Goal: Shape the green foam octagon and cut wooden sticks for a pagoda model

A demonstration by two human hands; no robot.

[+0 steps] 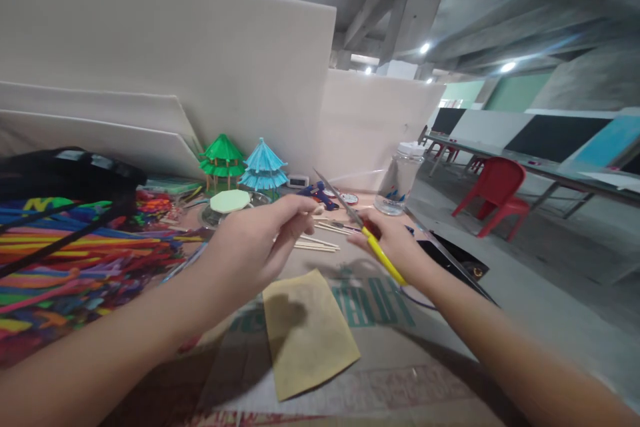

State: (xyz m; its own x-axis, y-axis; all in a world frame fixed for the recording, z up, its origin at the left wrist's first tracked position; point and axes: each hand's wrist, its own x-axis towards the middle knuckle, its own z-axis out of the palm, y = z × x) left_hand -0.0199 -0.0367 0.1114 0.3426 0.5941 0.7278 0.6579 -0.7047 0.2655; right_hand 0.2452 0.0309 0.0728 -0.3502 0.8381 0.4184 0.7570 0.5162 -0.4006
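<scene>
My right hand (395, 243) is closed around a pair of scissors (377, 253) with a yellow handle. Their blades point up and to the left, over the back of the table. To their left, my left hand (265, 233) is raised with thumb and fingers pinched together. Something small and pale shows at its fingertips, too small to name. Below both hands a sheet of yellow-brown paper (313, 340) lies on the cardboard surface (390, 360). Thin wooden sticks (320, 245) lie just behind the hands, partly covered by them.
Two small pagoda models, one green (223, 163) and one blue (263, 167), stand before white foam boards (200, 53). Colourful pipe cleaners (90, 253) are heaped left. A clear plastic jar (397, 180) stands back right, near a blue glue gun (325, 197). A red chair (493, 197) stands beyond.
</scene>
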